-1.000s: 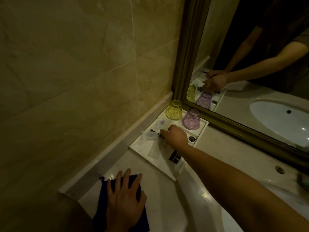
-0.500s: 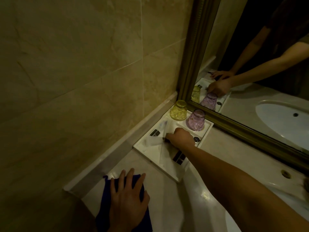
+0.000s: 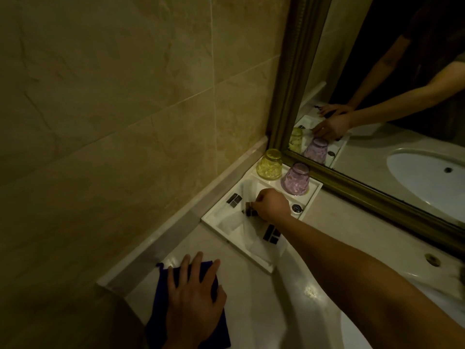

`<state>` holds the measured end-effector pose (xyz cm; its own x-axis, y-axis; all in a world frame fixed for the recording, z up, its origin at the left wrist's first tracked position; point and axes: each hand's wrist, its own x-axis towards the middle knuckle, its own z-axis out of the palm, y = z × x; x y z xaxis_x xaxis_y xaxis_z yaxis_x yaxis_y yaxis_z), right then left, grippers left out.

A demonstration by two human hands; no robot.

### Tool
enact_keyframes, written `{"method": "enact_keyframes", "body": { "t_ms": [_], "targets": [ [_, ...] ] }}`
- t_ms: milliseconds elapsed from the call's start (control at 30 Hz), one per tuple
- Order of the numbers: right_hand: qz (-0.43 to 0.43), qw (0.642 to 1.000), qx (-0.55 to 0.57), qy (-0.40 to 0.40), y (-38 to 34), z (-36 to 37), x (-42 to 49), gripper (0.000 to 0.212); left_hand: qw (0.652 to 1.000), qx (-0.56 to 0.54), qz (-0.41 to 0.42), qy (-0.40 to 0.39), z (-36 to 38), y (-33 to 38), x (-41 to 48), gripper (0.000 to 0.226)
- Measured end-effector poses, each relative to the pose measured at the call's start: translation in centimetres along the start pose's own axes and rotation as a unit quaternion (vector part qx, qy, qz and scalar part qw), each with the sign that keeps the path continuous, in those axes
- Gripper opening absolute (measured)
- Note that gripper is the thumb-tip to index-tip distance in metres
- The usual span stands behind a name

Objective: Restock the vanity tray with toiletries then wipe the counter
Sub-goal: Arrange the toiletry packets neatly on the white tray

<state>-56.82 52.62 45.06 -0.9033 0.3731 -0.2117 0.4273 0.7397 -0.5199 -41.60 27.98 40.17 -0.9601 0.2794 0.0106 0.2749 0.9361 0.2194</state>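
Observation:
A white vanity tray (image 3: 210,221) sits in the counter's corner by the wall and mirror. Upside down at its far end stand a yellow glass (image 3: 270,164) and a purple glass (image 3: 296,179). Clear toiletry packets with dark labels (image 3: 271,233) lie in the tray. My right hand (image 3: 273,204) is over the tray's middle, fingers pinched on a small dark-labelled packet (image 3: 249,209). My left hand (image 3: 195,297) lies flat, fingers spread, on a folded blue cloth (image 3: 163,285) on the near counter.
A framed mirror (image 3: 289,102) stands right behind the tray. A white sink basin (image 3: 357,331) curves at the lower right, with an overflow hole (image 3: 432,258) beside it. A tiled wall with a raised ledge (image 3: 176,230) bounds the counter on the left.
My right hand has drawn its fingers together over the tray's middle and now pinches a dark-labelled packet. The left hand stays on the blue cloth.

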Motion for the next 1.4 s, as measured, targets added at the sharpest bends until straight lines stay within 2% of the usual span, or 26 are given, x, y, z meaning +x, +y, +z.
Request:
{"method": "enact_keyframes", "body": {
  "t_ms": [167,233,367,533,667,767,1067,1300,1400],
  "targets": [
    [0.044,0.983,0.164,0.064,1.4,-0.6,-0.7,0.011,1.0,-0.006,0.0,0.0,0.1,0.1,0.0,0.054],
    [0.061,0.978,0.178,0.089,2.5,-1.0,-1.4,0.009,1.0,-0.004,-0.001,0.0,0.2,0.1,0.1,0.055],
    [0.05,0.994,0.064,0.068,4.0,-1.3,-2.9,0.017,1.0,-0.001,-0.006,-0.003,0.0,0.1,0.1,0.055],
    [-0.027,0.995,0.045,0.086,2.6,0.0,-3.0,0.01,1.0,0.0,-0.008,-0.005,0.0,0.1,0.0,0.054],
    [-0.029,0.996,0.072,0.045,0.8,1.3,-1.4,0.033,1.0,0.004,-0.009,-0.011,-0.1,0.2,0.1,0.054],
    [-0.04,0.999,0.019,0.005,0.5,2.4,-0.7,0.04,1.0,0.006,-0.018,-0.016,-0.5,0.3,0.2,0.055],
    [-0.138,0.985,-0.098,0.04,1.0,3.0,0.4,0.058,1.0,0.018,-0.019,-0.014,-0.4,0.4,0.3,0.055],
    [-0.129,0.968,-0.2,0.076,0.7,3.8,-1.0,0.081,1.0,-0.002,-0.019,-0.018,-0.3,0.3,0.3,0.054],
    [-0.12,0.976,-0.168,0.063,0.6,3.2,-0.9,0.087,1.0,-0.007,-0.018,-0.015,-0.4,0.4,0.4,0.055]
  ]
}}
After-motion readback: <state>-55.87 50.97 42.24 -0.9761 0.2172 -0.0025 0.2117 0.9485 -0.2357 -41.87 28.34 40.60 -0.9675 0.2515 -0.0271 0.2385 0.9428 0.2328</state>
